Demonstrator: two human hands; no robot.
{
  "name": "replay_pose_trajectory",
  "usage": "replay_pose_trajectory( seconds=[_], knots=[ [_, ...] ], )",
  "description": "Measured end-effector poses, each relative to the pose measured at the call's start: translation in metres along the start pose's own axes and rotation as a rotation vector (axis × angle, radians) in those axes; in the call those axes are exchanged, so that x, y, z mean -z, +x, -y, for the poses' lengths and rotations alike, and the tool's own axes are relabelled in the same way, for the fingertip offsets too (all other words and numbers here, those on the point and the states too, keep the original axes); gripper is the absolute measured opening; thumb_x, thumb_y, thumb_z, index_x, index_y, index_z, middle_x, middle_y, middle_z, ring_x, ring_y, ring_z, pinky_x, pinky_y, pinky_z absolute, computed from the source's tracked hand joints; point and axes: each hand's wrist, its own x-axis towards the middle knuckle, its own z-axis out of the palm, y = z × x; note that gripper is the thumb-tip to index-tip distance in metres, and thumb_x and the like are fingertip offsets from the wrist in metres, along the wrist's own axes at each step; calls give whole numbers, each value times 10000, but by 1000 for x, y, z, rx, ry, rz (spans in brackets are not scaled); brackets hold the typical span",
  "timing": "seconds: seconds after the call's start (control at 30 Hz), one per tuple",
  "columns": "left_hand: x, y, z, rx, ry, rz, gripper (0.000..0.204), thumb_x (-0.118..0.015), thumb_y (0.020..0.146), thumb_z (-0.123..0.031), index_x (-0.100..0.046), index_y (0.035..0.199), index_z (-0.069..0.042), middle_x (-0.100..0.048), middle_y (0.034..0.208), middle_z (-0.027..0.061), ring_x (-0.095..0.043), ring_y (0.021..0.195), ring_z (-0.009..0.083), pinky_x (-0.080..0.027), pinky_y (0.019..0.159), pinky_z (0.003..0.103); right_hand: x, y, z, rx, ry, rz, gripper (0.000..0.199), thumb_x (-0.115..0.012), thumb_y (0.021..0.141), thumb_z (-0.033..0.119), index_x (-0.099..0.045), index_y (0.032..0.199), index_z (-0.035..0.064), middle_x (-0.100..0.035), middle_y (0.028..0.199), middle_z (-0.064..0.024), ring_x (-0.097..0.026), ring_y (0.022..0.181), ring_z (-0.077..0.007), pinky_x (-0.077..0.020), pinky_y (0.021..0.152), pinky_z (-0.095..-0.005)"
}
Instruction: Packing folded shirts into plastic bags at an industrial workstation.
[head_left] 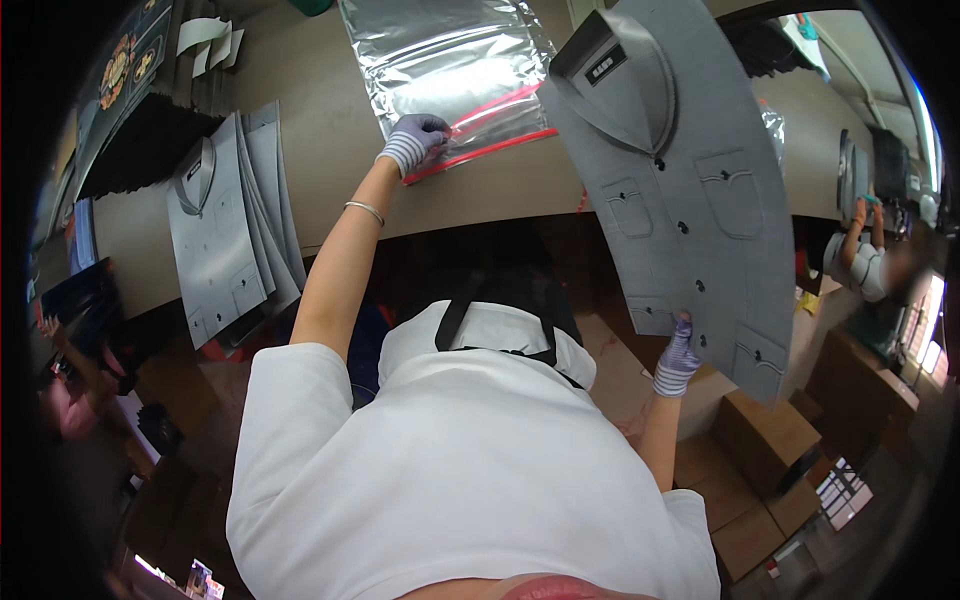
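white glare on plastic bags (pixel 450 72), bright window (pixel 936 312) far right, shadow beneath table (pixel 318 130), black curved fisheye rim

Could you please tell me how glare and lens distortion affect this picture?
Head view: white glare streaks the shiny, red-striped plastic bags; head view: fisheye bending bows the long edge of the flat grey button-front shirt; head view: corners fall to black.

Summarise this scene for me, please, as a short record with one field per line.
Left hand: gloved, fingers at the red-edged end of the shiny plastic bags
Right hand: gloved, holding a folded grey shirt near its lower end, collar away from the wearer
Table: bears the bags; at left, a stack of grey shirts overhangs its near edge
Lower right: cardboard boxes
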Motion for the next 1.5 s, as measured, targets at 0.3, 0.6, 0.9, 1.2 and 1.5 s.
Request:
replay_pose_trajectory(
  seconds=[0.3, 0.6, 0.9, 1.2, 1.5],
  knots=[
    [-1, 6, -7, 217, 82, 72, 178, -664, 736, -202, -660, 791, -33, -618, 649, 38, -534, 551, 118, -455, 547, 253, -58, -55, 40, 50, -29, 87, 293, -560, 843, 144, -539, 1057, -55, -589, 1034, -139, -556, 904, -242, -419, 824, -316],
    [49, -12, -111, -446, 280, -473, 174, -660, 747, -188, -647, 813, -27, -636, 706, 77, -586, 641, 132, -466, 629, 253, -55, -51, -4, -117, 225, 82, 297, -589, 819, 137, -540, 1059, -29, -570, 1048, -98, -525, 928, -207, -399, 848, -316],
    [24, -36, -104, -403, 415, -484, 225, -712, 706, -216, -640, 770, -13, -608, 662, 86, -554, 579, 133, -456, 577, 254, 78, -21, 18, -669, 307, 569, 157, -599, 731, 122, -608, 818, -8, -578, 828, -34, -518, 728, -93, -432, 625, -226],
    [18, -52, -81, -658, 767, -325, 133, -643, 648, -128, -594, 767, -94, -573, 811, 79, -539, 806, 274, -439, 711, 372, -68, -49, 7, -534, 716, 445, 332, -644, 742, 180, -564, 998, -15, -584, 912, -60, -546, 817, -149, -442, 748, -283],
    [41, -91, -42, -528, 481, -464, 120, -654, 688, -58, -600, 793, -32, -575, 741, 104, -563, 664, 243, -465, 629, 316, -73, -58, 9, -609, 813, 370, 492, -639, 738, 191, -470, 1145, -27, -547, 1058, -117, -536, 954, -226, -430, 850, -346]
  ],
)
